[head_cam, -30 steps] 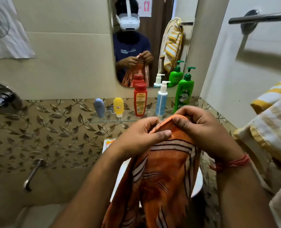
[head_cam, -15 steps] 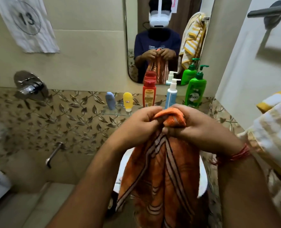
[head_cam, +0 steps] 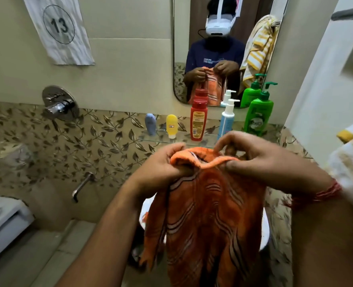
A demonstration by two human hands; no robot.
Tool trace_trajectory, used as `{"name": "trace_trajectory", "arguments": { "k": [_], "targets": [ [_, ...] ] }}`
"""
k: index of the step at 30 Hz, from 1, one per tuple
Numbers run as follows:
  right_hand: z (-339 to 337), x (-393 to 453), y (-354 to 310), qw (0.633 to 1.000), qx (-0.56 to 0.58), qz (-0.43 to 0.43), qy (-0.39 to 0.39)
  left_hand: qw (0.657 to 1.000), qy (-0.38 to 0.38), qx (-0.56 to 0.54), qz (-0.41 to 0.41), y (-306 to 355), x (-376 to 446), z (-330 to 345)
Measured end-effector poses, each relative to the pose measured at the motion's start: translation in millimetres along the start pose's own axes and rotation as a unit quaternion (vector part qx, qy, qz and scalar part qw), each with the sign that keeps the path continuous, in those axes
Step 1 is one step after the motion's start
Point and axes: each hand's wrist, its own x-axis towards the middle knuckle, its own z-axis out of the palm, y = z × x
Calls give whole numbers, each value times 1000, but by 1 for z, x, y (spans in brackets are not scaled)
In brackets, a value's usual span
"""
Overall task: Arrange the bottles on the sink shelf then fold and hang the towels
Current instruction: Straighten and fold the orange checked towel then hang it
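An orange towel (head_cam: pixel 210 214) with dark wavy stripes hangs in front of me over the sink. My left hand (head_cam: pixel 163 164) and my right hand (head_cam: pixel 260 160) both pinch its top edge, a small gap between them. Behind them on the glass shelf (head_cam: pixel 161 136) stand a grey-blue tube (head_cam: pixel 150 123), a yellow tube (head_cam: pixel 171 125), a red bottle (head_cam: pixel 198 121), a white-and-blue pump bottle (head_cam: pixel 227 119) and a green pump bottle (head_cam: pixel 258 114), all upright in a row. A yellow-and-white striped towel (head_cam: pixel 351 154) lies at the right edge.
A mirror (head_cam: pixel 223 48) above the shelf reflects me. A towel bar (head_cam: pixel 349 13) is fixed on the right wall, top right. A shower mixer (head_cam: pixel 58 103) and a spout (head_cam: pixel 82 185) project from the tiled left wall. The white sink (head_cam: pixel 265 235) shows beneath the towel.
My hands have drawn slightly apart along the towel's top edge, spreading it wider. My view has swung left, showing more of the left wall.
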Motion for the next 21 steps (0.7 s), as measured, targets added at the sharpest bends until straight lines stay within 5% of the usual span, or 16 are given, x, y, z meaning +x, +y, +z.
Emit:
{"name": "trace_trajectory", "arguments": {
  "k": [3, 8, 12, 15, 21],
  "targets": [
    [16, 12, -3, 998, 53, -16, -34, 997, -17, 35, 59, 15, 9, 6],
    [14, 14, 6, 993, 87, -39, 75, 985, -104, 133, 21, 16, 4, -6],
    [-4, 2, 8, 990, 34, -43, 131, 992, -38, 111, -40, 6, -1, -28],
    [-11, -1, 7, 987, -19, -14, 160, 980, -15, 195, -44, 1, 1, -42],
    [22, 28, -24, 997, -64, 5, 52, 982, 7, 157, 110, 46, 20, -9]
  ]
}}
